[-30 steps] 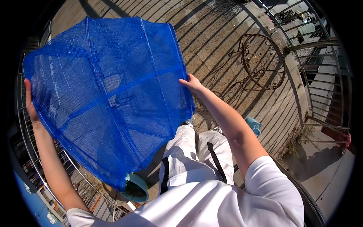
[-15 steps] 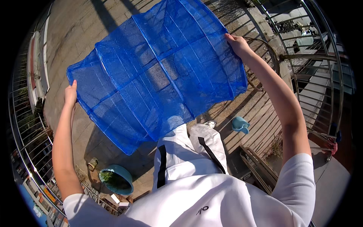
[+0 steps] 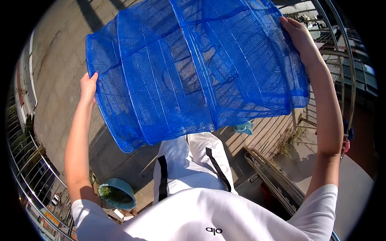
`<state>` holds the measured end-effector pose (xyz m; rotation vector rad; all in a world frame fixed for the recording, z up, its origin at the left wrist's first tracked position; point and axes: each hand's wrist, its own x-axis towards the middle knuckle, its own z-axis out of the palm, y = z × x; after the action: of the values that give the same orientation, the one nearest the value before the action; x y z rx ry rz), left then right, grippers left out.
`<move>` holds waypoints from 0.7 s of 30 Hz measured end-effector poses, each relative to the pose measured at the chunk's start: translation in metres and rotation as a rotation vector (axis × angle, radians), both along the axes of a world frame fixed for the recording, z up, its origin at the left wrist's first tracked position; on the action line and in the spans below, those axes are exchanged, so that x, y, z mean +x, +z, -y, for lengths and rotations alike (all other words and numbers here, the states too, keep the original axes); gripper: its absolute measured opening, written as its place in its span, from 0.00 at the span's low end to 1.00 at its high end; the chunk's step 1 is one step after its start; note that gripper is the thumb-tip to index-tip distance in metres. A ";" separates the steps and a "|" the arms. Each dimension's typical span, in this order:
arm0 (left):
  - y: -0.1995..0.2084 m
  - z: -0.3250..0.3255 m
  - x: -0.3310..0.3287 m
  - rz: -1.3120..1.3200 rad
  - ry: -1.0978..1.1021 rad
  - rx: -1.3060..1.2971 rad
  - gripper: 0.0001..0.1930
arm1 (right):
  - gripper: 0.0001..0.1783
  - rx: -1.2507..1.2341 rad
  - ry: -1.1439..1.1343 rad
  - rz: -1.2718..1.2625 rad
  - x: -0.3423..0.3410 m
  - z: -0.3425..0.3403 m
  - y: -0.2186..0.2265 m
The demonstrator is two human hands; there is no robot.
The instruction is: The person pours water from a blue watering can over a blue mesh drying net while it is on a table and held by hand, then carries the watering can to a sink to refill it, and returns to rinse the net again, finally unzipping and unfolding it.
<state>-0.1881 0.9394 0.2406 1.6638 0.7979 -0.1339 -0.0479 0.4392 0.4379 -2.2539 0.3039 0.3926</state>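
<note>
A blue collapsible mesh drying net [image 3: 161, 76] with stiff hoops hangs stretched sideways before me. My left hand [image 3: 87, 87] is closed on the rim at its left end, with the thumb on top. At the far right end, my right hand [image 3: 299, 38] grips the opposite rim. Part of that hand's fingers is hidden behind the mesh. The net's lower edge bows down over the tops of my white trousers [image 3: 193, 160]. Through the see-through mesh, paving and shadows show.
A round pale blue planter [image 3: 120, 193] with green plants stands at lower left. A light blue plastic vessel [image 3: 244, 127] sits on the paving, partly behind the net. Metal railings [image 3: 348, 60] run along both sides. Long boards or frames [image 3: 273, 176] lie at lower right.
The net has shifted right and looks larger, its right end raised beside the railing. Both hands moved right with it, still holding its ends. The view has turned slightly.
</note>
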 end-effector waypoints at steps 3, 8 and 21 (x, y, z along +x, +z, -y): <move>0.050 -0.017 0.025 0.217 -0.224 0.090 0.12 | 0.22 -0.172 -0.022 0.065 -0.001 0.076 -0.014; -0.060 -0.067 0.041 0.037 -0.480 0.861 0.16 | 0.21 -0.483 0.279 -0.004 0.014 0.076 -0.102; -0.011 -0.097 0.068 0.179 -0.460 0.866 0.18 | 0.21 -0.339 0.112 -0.096 0.001 0.092 -0.128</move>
<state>-0.1199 1.0363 0.2301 2.6228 0.3177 0.0574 -0.0469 0.3475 0.3094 -2.5971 0.3130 0.5432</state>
